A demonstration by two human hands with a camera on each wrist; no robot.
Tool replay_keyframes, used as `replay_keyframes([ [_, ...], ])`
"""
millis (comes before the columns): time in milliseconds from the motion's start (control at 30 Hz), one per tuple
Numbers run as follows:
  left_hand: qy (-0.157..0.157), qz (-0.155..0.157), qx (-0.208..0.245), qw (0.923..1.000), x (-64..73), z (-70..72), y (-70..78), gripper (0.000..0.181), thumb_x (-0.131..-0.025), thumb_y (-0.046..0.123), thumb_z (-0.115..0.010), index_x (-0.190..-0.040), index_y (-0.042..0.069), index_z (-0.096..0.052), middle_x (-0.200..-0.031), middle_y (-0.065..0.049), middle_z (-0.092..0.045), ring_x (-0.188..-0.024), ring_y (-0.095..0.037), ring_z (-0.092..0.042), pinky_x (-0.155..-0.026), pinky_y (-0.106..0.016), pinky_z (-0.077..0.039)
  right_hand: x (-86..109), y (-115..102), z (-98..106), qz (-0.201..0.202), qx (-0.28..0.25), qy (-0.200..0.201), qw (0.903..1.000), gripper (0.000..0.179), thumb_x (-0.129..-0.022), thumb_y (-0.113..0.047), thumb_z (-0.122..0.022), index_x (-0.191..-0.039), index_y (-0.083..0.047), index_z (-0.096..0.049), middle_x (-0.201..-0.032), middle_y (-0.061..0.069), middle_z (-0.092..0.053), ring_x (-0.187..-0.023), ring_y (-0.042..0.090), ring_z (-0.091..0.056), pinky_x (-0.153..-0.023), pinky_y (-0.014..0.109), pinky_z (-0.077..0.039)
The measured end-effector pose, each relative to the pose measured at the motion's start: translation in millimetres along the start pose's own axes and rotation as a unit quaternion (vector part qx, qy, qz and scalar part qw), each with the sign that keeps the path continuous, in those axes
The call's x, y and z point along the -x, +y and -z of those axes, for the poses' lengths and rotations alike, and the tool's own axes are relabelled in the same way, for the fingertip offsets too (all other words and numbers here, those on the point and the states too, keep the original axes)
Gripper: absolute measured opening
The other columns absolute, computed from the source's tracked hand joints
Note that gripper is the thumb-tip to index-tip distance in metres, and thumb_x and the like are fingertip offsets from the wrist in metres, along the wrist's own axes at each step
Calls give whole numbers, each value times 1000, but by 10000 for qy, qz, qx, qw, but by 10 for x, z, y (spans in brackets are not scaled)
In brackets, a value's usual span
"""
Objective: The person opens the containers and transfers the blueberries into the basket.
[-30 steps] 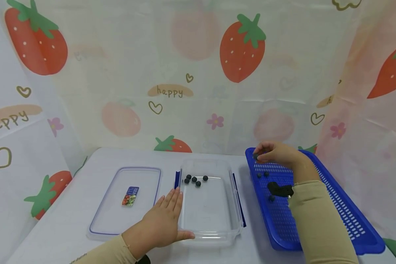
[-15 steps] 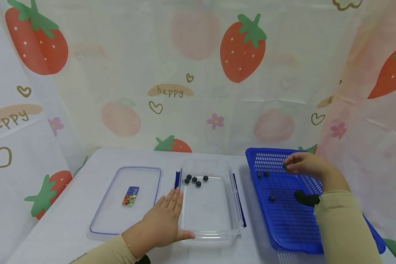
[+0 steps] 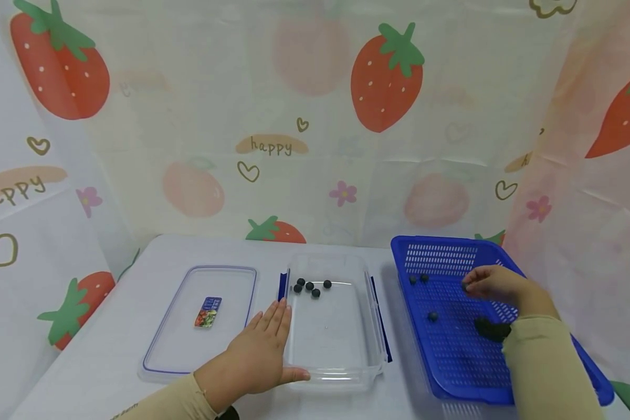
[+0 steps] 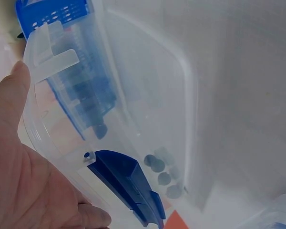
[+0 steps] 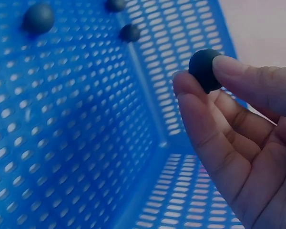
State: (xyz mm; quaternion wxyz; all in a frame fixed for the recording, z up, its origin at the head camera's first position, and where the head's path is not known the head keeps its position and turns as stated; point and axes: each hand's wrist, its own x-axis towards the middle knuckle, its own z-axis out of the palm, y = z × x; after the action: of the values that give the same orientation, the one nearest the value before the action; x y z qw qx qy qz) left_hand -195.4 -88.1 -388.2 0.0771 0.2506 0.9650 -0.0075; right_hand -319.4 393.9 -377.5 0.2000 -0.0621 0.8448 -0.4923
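Observation:
My right hand (image 3: 501, 286) is inside the blue perforated basket (image 3: 436, 385), above its floor. Thumb and fingertips pinch a dark, round blueberry (image 5: 204, 70), seen large in the right wrist view. Three more lie on the basket floor, among them a near blueberry (image 5: 38, 19). In the head view my left hand (image 3: 257, 353) rests with straight fingers along the left side of a clear plastic container (image 3: 341, 373). Several blueberries (image 3: 309, 286) sit loose at the container's far end. The left wrist view shows the left hand (image 4: 33, 181) beside the container's blue side latch (image 4: 128, 181).
Left of the container, a clear lid (image 3: 178, 350) with a blue seal and a small picture label (image 3: 207, 312) lies on the white table (image 3: 84, 361). Under the basket is a clear tray (image 3: 420, 364). A printed strawberry curtain (image 3: 315, 192) stands behind the table.
My right hand has moved from the basket's far left rim rightward and nearer, lower into the basket, with the blueberry still pinched. The left hand and container stay put.

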Motion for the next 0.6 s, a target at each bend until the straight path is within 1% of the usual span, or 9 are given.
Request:
replay_keyframes([
  [100,4,-16,6,10000,-6,-13,-4,109,-74,81,-29,-144,-2,-17,-151,-19,-13,-139,-30,-8,-109,-48,-17,-3,65,-19,-119,65,8,9999,13,-88,1,-54,-98,9,-55,-91,8,-59,-90,21,-60,-84,38,-49],
  [200,3,-15,13,10000,-11,-19,-10,110,-74,81,-29,-144,-2,-17,-151,-19,-13,-139,-30,-7,-109,-48,-17,-4,86,-34,-181,67,63,9998,12,-88,2,-54,-97,10,-55,-91,9,-59,-89,22,-61,-84,40,-49],
  [267,1,-11,11,10000,-14,-20,-13,110,-74,81,-29,-144,-2,-17,-151,-18,-12,-139,-30,-7,-109,-48,-17,2,88,-38,-200,93,88,9997,12,-88,3,-54,-97,10,-54,-90,9,-59,-88,21,-61,-84,40,-49],
  [467,-10,-16,10,10000,-11,-6,-11,110,-74,81,-29,-144,-2,-17,-151,-18,-13,-139,-30,-8,-109,-48,-17,50,89,-59,-459,305,147,9984,11,-87,2,-54,-96,9,-54,-89,8,-58,-87,19,-60,-83,38,-50],
  [600,-23,-2,37,10000,-5,1,-8,109,-74,81,-29,-144,-2,-18,-151,-18,-13,-139,-30,-8,-108,-48,-18,64,117,-65,-672,433,324,9963,10,-87,3,-54,-95,9,-54,-91,10,-58,-88,21,-60,-83,39,-50],
])
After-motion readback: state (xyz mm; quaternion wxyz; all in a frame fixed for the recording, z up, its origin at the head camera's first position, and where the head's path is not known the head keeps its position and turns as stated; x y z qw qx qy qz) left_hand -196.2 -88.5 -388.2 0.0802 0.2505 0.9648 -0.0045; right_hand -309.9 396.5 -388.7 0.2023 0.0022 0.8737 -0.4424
